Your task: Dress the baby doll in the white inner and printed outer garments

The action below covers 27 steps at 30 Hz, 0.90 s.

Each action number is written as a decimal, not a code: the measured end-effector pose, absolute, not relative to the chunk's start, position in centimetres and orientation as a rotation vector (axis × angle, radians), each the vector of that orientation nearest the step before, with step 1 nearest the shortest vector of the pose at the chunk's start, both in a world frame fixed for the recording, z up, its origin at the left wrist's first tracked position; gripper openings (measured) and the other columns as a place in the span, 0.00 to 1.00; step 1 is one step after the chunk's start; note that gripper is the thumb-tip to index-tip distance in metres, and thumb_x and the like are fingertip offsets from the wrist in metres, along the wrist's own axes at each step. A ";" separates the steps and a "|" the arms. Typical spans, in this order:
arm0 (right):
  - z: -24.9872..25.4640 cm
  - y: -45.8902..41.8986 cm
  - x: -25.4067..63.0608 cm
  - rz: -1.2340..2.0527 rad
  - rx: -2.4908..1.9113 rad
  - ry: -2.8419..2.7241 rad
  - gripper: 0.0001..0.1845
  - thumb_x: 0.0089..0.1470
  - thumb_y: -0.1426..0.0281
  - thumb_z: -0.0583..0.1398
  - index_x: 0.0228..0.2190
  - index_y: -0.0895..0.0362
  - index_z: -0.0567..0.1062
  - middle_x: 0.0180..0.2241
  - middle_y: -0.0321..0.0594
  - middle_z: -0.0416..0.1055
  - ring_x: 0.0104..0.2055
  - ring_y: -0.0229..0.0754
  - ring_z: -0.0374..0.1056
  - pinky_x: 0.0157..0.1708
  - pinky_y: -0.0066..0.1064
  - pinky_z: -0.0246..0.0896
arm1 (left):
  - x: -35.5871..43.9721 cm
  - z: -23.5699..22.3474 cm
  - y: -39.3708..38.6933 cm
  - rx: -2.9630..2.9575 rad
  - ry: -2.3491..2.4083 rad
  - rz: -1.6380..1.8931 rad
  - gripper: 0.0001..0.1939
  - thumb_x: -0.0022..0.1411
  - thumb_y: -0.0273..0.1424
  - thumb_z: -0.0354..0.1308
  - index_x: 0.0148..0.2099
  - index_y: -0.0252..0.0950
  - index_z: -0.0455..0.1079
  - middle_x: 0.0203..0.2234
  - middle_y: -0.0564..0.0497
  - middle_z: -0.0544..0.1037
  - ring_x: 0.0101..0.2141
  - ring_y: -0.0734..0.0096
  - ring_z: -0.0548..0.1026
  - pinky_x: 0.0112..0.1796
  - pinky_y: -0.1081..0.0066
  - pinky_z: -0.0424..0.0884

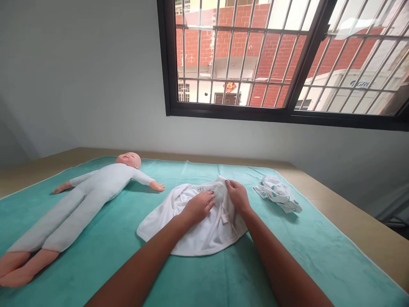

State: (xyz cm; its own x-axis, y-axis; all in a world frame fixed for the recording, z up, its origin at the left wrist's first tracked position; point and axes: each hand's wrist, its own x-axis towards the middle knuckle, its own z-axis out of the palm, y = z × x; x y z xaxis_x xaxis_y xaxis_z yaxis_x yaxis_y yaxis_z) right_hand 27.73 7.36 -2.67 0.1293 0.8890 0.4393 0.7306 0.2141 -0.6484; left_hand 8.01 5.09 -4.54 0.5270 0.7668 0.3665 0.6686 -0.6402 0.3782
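Observation:
A white baby garment [198,232] lies spread on the teal cloth [159,273] in front of me. My left hand [198,206] rests flat on its upper middle, fingers stretched toward the collar label. My right hand [237,195] lies on the garment's upper right part, fingers curled over a fold of the fabric near the collar. A baby doll [92,187] in a white one-piece lies on its back to the left, arms out, head toward the wall.
A small crumpled white garment with green print [277,194] lies to the right on the teal cloth. The cloth covers a tan surface [358,221] that meets a grey wall. A barred window [287,55] is above.

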 end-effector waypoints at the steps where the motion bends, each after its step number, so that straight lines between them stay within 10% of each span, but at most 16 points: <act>1: -2.5 7.2 27.8 0.246 -1.522 -1.616 0.25 0.62 0.57 0.45 0.36 0.55 0.77 0.36 0.39 0.75 0.38 0.41 0.67 0.37 0.28 0.57 | 8.3 -4.4 5.3 2.566 1.240 0.763 0.20 0.70 0.37 0.44 0.58 0.40 0.67 0.58 0.50 0.70 0.59 0.65 0.64 0.60 0.66 0.59; 17: 0.6 6.1 30.6 0.882 -1.462 -1.886 0.25 0.50 0.47 0.58 0.21 0.57 0.71 0.19 0.32 0.64 0.20 0.34 0.56 0.19 0.26 0.48 | 11.0 -5.9 10.1 2.495 1.575 0.688 0.16 0.68 0.33 0.45 0.53 0.41 0.68 0.55 0.46 0.70 0.57 0.58 0.63 0.55 0.56 0.58; 27: 1.2 -2.3 29.9 1.550 -1.233 -1.956 0.23 0.55 0.53 0.57 0.44 0.56 0.71 0.35 0.39 0.74 0.25 0.36 0.70 0.23 0.26 0.59 | 10.6 -6.4 10.7 2.376 1.542 0.804 0.18 0.66 0.27 0.44 0.55 0.41 0.67 0.54 0.46 0.73 0.58 0.59 0.63 0.55 0.58 0.58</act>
